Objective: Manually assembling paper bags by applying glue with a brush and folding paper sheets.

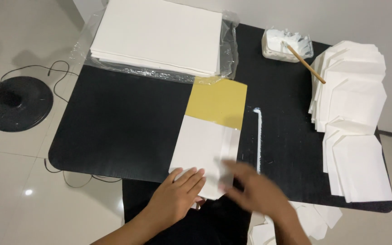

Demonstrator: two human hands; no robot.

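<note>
Head view, as I watch remotely: from left, a black lamp base (pixel 17 103) stands on the floor beside the black surface (pixel 114 131), which bears a wrapped stack of white sheets (pixel 159 34). My left hand (pixel 178 195), fingers (pixel 191 177) flat and together, presses the near edge of a white folded sheet (pixel 203 147) lying over a yellow card (pixel 218 102); its long axis runs away from me. The right hand (pixel 257 190), blurred, touches its near right corner; I cannot tell how its fingers stand. A glue line (pixel 258 136), paste tub (pixel 286 43) and finished envelopes (pixel 352 113) lie right.
</note>
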